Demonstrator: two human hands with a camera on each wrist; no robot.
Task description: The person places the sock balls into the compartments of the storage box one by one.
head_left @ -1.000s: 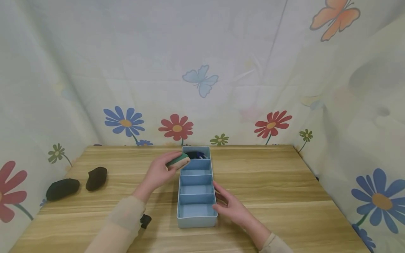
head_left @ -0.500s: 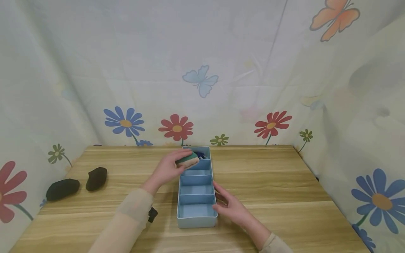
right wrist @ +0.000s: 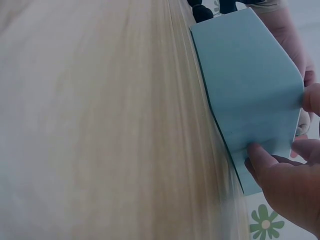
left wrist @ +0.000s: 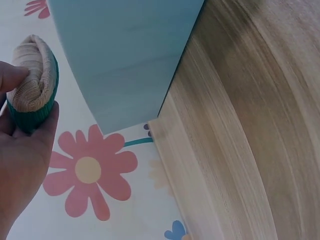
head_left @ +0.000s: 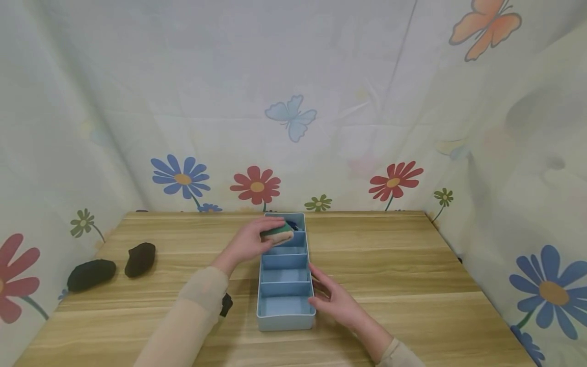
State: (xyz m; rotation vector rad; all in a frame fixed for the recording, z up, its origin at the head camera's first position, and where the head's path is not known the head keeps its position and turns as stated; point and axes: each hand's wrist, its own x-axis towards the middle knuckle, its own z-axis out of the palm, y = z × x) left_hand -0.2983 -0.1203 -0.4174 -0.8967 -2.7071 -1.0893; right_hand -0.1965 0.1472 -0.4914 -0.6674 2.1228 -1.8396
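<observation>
My left hand [head_left: 249, 239] grips a rolled sock [head_left: 277, 234], green outside and cream ribbed inside, between thumb and fingers. In the head view the sock overlaps the two far compartments of the light blue divided box [head_left: 286, 322]. The left wrist view shows the roll [left wrist: 32, 80] end-on, with its cream folds. My right hand [head_left: 337, 300] rests against the box's right side, fingertips on the wall [right wrist: 250, 75] and at the rim. A dark blue patterned bundle [head_left: 295, 225] lies in the farthest compartment, partly hidden by the sock and my hand.
Two dark rolled bundles [head_left: 91, 275] lie on the left of the wooden table [head_left: 390, 244]. A small black item [head_left: 226, 305] shows beside my left sleeve. A flower-patterned cloth [head_left: 344, 127] hangs behind the table's far edge and along both sides.
My left hand has moved right with the rolled sock, from the box's left edge to over its far compartments. My right hand and the box have stayed in place.
</observation>
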